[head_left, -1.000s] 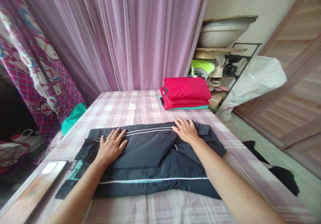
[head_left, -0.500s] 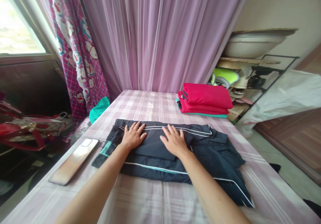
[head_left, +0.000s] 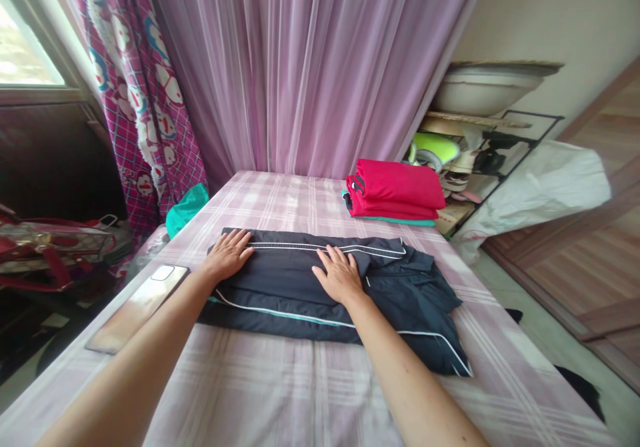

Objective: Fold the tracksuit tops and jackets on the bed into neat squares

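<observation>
A dark navy garment (head_left: 285, 277) with white piping and some teal trim lies folded lengthwise on the checked tablecloth. It looks like a jacket, though the folds hide its full shape. My left hand (head_left: 229, 255) rests flat on its left end, fingers stretched out and pointing away from me. Near the middle of the cloth, my right hand (head_left: 341, 275) lies palm down with fingers spread, touching the upper white stripes. Neither hand grips the fabric. The garment's right end spreads wider, with loose creases.
A folded red stack of cloth (head_left: 395, 190), with teal beneath, sits at the table's back right. A phone (head_left: 135, 310) lies left of my left forearm. Purple curtains (head_left: 310, 67) hang behind the table (head_left: 280, 393). A rack with a basin (head_left: 490, 90) stands right.
My left hand has slid left to the garment's left end, covering where teal trim showed. My right hand stays near the middle. The view has shifted slightly.
</observation>
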Motion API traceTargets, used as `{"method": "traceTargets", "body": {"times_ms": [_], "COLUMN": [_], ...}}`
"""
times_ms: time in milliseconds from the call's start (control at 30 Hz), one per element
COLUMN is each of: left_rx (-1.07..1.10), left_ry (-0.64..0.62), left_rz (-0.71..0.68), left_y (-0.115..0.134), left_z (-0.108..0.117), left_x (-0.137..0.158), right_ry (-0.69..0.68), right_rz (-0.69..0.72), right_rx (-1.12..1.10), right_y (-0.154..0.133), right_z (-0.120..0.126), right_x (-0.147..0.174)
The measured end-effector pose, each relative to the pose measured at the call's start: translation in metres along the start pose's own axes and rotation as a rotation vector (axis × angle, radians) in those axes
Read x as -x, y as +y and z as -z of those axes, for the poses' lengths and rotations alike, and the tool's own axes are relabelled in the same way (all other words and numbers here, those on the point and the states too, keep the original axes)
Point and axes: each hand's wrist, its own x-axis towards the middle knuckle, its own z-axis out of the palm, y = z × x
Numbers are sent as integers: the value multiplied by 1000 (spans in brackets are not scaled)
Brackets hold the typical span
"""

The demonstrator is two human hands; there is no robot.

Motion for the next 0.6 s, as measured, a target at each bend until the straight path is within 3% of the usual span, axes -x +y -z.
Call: {"method": "traceTargets", "body": {"times_ms": [167,300,433,600], "left_rx": [-82,-117,-24,-13], "left_ry": [76,149,23,-10], "left_rz": [-90,96,232,23], "left_y": [3,7,-5,-29], "left_z": [1,-2,-10,-18], "left_x": [6,10,3,1], "right_ry": [20,40,40,46], "right_rz": [-6,-5,-14,-32], "right_rx": [-10,-39,-57,-81], "right_y": [1,1,1,2], "right_z": [-1,-1,0,1], "right_x": [0,1,3,6]}}
